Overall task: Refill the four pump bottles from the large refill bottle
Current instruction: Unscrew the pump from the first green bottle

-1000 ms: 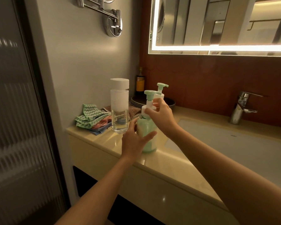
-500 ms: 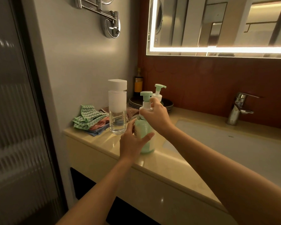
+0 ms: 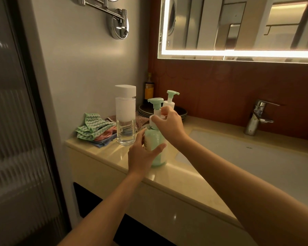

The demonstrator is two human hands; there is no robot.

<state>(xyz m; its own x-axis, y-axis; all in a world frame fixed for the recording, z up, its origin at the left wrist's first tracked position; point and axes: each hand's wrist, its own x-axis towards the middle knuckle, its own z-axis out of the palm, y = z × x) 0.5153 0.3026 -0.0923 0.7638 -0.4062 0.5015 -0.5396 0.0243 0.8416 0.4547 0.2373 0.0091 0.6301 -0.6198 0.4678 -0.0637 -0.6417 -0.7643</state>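
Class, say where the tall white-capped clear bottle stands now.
Head view: the clear bottle stands on the counter at its left end, between the folded cloths and the green pump bottle.

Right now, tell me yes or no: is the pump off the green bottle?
No: the pump sits on the green bottle, right hand gripping its collar, left hand holding the body.

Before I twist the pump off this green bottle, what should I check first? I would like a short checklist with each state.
1. Green pump bottle stands upright on the countertop: ok.
2. Left hand holds the bottle body: ok.
3. Right hand grips the white pump collar: ok.
4. Tall clear bottle stands apart, to the left, cap on: ok.
5. Collar already loosened: cannot tell.
6. Four pump bottles at hand: not ok, only this one and a second pump bottle in view.
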